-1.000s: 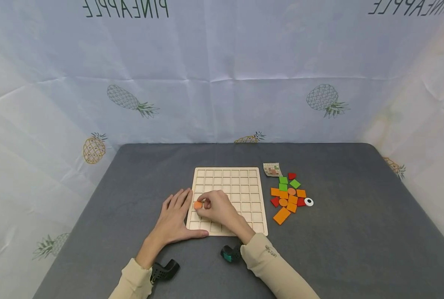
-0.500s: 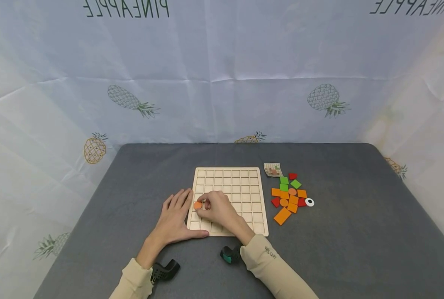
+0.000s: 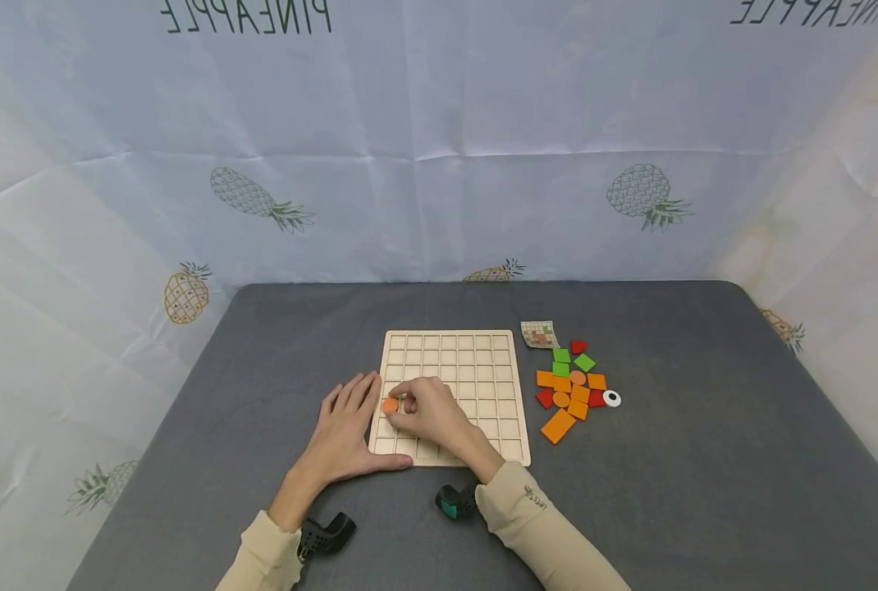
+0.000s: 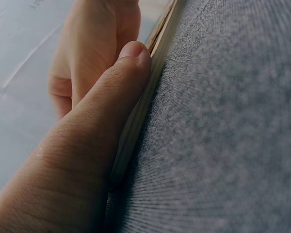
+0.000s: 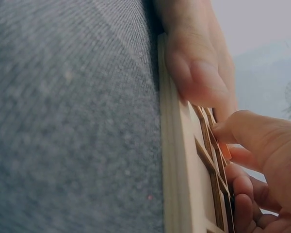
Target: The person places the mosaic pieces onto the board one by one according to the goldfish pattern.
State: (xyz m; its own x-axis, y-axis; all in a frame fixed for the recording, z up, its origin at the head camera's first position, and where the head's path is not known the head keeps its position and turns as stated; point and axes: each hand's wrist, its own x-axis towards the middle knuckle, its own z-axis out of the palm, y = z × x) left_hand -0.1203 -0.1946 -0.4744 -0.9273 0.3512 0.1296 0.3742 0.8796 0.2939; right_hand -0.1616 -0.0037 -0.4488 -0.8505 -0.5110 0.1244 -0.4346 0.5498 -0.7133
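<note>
A wooden grid board [image 3: 483,369] lies flat on the grey table. My left hand [image 3: 343,431] steadies it, the fingers extended along its left edge and the thumb [image 4: 131,63] against the near edge. Thumb and index finger of my right hand [image 3: 435,414] pinch a small orange disc [image 3: 390,405] at a cell in the board's leftmost column. In the right wrist view only a sliver of the orange disc [image 5: 226,151] shows between the fingers; whether it sits fully down in the cell cannot be told.
Right of the board lies a loose group of pieces: orange squares [image 3: 578,394] and discs, an orange rectangle [image 3: 559,427], green squares [image 3: 560,369], red pieces [image 3: 545,399] and a white eye disc [image 3: 612,399]. A small pattern card [image 3: 539,334] lies behind them. Pineapple-print cloth [image 3: 439,205] hangs behind the table.
</note>
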